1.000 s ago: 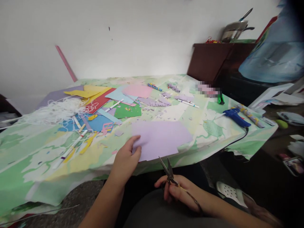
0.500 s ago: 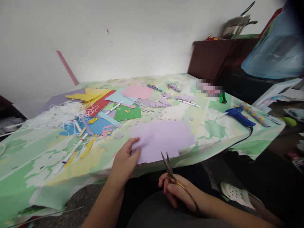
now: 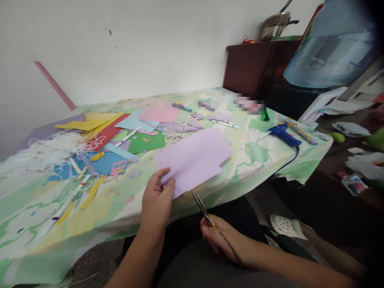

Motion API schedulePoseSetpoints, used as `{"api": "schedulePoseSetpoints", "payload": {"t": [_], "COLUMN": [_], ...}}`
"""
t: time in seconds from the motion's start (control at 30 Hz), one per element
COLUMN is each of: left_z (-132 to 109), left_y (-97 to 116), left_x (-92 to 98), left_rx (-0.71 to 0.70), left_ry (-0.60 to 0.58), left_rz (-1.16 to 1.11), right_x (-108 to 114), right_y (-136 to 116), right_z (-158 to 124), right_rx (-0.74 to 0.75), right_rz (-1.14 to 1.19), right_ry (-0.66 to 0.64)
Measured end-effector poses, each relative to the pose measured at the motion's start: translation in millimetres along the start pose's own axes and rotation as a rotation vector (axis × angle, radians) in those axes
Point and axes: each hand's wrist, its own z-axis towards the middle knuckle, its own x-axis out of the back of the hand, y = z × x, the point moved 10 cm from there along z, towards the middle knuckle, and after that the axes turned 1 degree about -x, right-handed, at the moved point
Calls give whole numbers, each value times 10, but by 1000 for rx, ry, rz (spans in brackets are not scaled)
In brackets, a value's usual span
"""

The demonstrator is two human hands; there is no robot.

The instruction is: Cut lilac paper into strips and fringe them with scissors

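My left hand [image 3: 157,196] pinches the left end of a light purple sheet of paper [image 3: 195,158], thumb on top and the other fingers partly hidden. The sheet is tilted above the table edge, with a step cut into its right side. Below it, my right hand [image 3: 223,238] is closed round a pair of metal scissors [image 3: 201,207]. Their blades point up and left and are slightly apart, the tips close to the sheet's lower edge. Whether they touch the paper I cannot tell.
On the patterned tablecloth [image 3: 120,216] lie white string [image 3: 51,150], coloured paper [image 3: 153,142], markers [image 3: 225,124] and paper scraps. A blue glue gun [image 3: 283,134] with a cord rests at the right, beside a decorated tube [image 3: 303,132]. A water bottle [image 3: 321,52] stands behind.
My left hand has raised and tilted the purple sheet, its right side swinging upward. The scissors have shifted left with their blades closer together. The whole view has turned rightward.
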Motion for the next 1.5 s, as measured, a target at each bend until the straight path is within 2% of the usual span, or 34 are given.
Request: {"api": "schedulePoseSetpoints", "payload": {"t": [0.17, 0.3, 0.53, 0.67, 0.87, 1.1, 1.3, 1.5], "left_z": [-104, -141, -123, -129, -196, -211, -226, -253], "left_y": [36, 60, 26, 69, 196, 176, 163, 103], "left_x": [-54, -87, -81, -34, -25, -43, -56, -32], "left_rx": [29, -15, -27, -83, -200, -204, -212, -196], "left_ry": [-10, -6, 0, 31, 53, 53, 46, 55], "left_rz": [133, 147, 97, 178, 320, 263, 261, 240], "right_x": [-23, 16, 68, 57, 28, 38, 47, 56], "right_y": [-151, -177, -40, -35, 75, 155, -4, -24], "right_z": [-27, -32, 5, 12, 23, 20, -5, -13], "right_rx": [37, 77, 107, 138, 64, 52, 151, 159], "right_rz": [-53, -100, -124, -91, -41, -44, -140, -140], "right_ry": [-43, -1, 93, 87, 76, 107, 81, 87]}}
